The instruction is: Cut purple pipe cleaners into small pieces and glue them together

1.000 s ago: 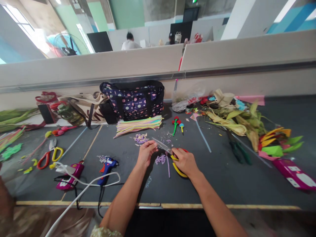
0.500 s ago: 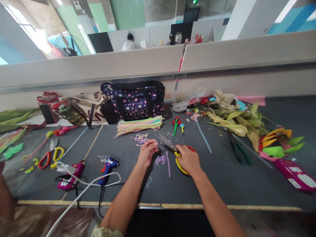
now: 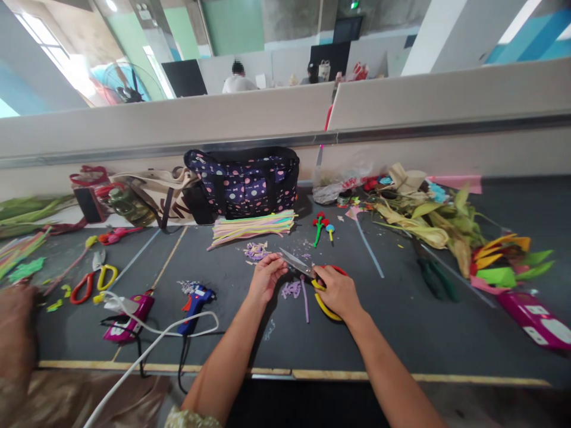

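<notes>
My right hand (image 3: 336,290) grips scissors (image 3: 298,261) with one red and one yellow handle, their blades pointing up and left. The blades reach the fingertips of my left hand (image 3: 267,276), which is closed in a pinch; whatever it holds is too small to make out. Just below the blades lie a little heap of cut purple fuzzy pieces (image 3: 291,289) and a length of purple pipe cleaner (image 3: 306,300). Another heap of purple and pale scraps (image 3: 256,251) sits beyond my left fingers.
Pastel pipe cleaners (image 3: 252,227) lie before a patterned bag (image 3: 250,184). A blue glue gun (image 3: 194,303) with cords is left, near other scissors (image 3: 94,278). Small red flowers (image 3: 320,223), pliers (image 3: 432,273) and dried husks (image 3: 414,223) lie right. Another person's hand (image 3: 18,321) rests far left.
The scissors and my right hand have shifted slightly left, bringing the blades to my left fingertips. The other person's hand has come further into view at the left.
</notes>
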Demonstrator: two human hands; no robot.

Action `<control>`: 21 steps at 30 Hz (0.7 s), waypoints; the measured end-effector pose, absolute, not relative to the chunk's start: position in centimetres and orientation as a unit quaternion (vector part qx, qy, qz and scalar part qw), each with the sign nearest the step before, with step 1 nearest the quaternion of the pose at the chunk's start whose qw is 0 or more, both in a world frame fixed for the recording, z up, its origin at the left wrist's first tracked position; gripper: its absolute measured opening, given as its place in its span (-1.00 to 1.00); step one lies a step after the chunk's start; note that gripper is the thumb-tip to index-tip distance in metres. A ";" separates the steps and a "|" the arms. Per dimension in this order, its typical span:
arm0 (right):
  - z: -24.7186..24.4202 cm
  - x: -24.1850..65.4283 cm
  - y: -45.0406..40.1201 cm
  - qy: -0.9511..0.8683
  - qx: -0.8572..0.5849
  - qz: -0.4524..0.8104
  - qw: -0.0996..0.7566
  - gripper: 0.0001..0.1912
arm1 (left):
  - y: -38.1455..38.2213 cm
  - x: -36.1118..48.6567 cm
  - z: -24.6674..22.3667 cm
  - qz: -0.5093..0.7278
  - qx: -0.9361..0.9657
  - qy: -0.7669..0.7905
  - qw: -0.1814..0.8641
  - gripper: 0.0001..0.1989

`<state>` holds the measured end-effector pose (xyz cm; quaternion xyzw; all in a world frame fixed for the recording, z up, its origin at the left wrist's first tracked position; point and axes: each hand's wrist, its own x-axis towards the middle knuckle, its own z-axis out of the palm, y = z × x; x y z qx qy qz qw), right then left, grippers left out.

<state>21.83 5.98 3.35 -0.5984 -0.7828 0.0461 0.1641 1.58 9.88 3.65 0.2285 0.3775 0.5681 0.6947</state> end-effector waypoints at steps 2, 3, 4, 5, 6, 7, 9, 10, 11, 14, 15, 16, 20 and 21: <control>3.4 21.9 6.0 -0.783 -0.597 0.046 0.165 -0.77 | 9.9 1.6 3.7 0.565 0.233 0.379 0.694 -0.74; 3.4 21.9 6.0 -0.784 -0.596 0.046 0.166 -0.77 | 9.9 1.6 3.7 0.564 0.236 0.379 0.694 -0.74; 3.5 21.9 6.0 -0.785 -0.595 0.048 0.167 -0.77 | 9.9 1.6 3.7 0.564 0.240 0.378 0.694 -0.74; 3.5 21.9 6.0 -0.785 -0.594 0.049 0.168 -0.77 | 9.9 1.6 3.7 0.563 0.243 0.377 0.694 -0.74; 3.6 21.9 6.0 -0.785 -0.593 0.050 0.168 -0.78 | 9.9 1.5 3.6 0.564 0.245 0.376 0.694 -0.75; 3.6 21.9 6.0 -0.786 -0.593 0.052 0.168 -0.78 | 9.9 1.5 3.6 0.564 0.245 0.376 0.693 -0.75; 3.6 21.9 5.9 -0.786 -0.593 0.054 0.168 -0.77 | 9.9 1.5 3.5 0.564 0.244 0.377 0.693 -0.75; 3.6 21.8 5.9 -0.785 -0.594 0.055 0.168 -0.77 | 9.9 1.5 3.5 0.564 0.243 0.378 0.693 -0.75; 3.6 21.8 5.9 -0.784 -0.594 0.056 0.168 -0.76 | 9.9 1.5 3.4 0.563 0.243 0.378 0.694 -0.76; 3.6 21.7 5.8 -0.783 -0.596 0.059 0.169 -0.75 | 10.0 1.4 3.2 0.560 0.247 0.377 0.695 -0.77; 3.6 21.7 5.8 -0.783 -0.596 0.060 0.168 -0.76 | 10.0 1.4 3.2 0.559 0.249 0.377 0.695 -0.77; 3.6 21.6 5.8 -0.783 -0.596 0.061 0.168 -0.77 | 10.0 1.4 3.1 0.559 0.250 0.377 0.694 -0.77; 3.6 21.5 5.8 -0.786 -0.591 0.059 0.172 -0.80 | 10.0 1.5 3.2 0.560 0.251 0.375 0.695 -0.76; 3.6 21.5 5.8 -0.787 -0.590 0.058 0.173 -0.80 | 10.0 1.6 3.2 0.560 0.251 0.374 0.695 -0.76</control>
